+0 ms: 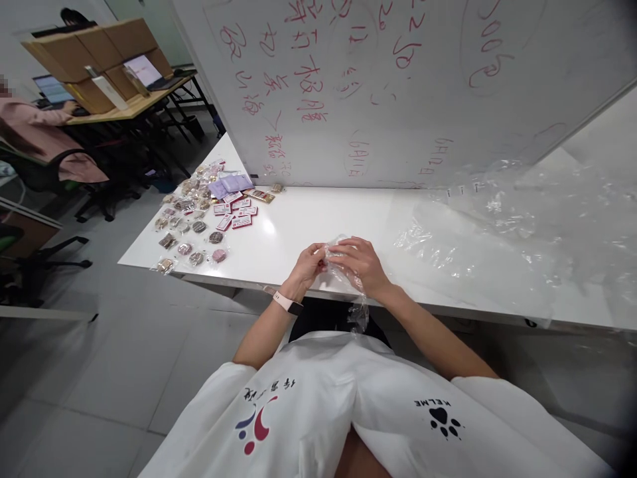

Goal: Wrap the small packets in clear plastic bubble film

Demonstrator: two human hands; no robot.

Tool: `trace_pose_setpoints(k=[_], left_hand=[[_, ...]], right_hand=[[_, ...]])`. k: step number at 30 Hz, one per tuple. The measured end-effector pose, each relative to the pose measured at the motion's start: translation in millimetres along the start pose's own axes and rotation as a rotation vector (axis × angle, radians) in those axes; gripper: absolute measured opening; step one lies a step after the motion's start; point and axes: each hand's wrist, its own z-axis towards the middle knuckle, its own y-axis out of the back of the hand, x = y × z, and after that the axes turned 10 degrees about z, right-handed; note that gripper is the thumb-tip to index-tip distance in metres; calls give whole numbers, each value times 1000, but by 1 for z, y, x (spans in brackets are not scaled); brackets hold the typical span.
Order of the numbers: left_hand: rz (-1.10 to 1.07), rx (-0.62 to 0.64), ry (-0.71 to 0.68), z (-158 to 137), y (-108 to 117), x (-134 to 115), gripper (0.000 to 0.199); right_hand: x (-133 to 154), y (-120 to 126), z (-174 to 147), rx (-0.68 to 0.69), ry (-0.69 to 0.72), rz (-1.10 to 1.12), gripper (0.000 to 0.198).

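Note:
Both hands meet at the front edge of the white table [298, 216], working on a clear plastic bag [359, 312] whose lower end hangs over the edge. My left hand [309, 264] pinches the bag's upper part between thumb and fingers. Across from it, my right hand [362, 265] has its fingers bent over the same plastic and touches it. What lies inside the bag, if anything, I cannot make out. To the right, a large heap of clear plastic bags [478, 245] covers the table.
Several small wrapped snacks [199, 227] lie at the table's left end, beside red-and-white packets [242, 222] and purple packets [231, 184]. A whiteboard [378, 119] with red writing stands along the back. A person in pink [44, 129] sits at a desk far left.

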Motion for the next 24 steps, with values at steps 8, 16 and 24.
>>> trace_pose_setpoints(k=[8,16,24], left_hand=[[-414,102,-120,-26,-44,11,43],[59,31,-428,-39,-84,12,31],[630,-132,-527,-17,-70,20,34]], right_hand=[[11,-4,-39,-500,-129,290,24],[29,41,-68,-330,-433,231,54],[-63,242,-47,-1101,-329,-508,25]])
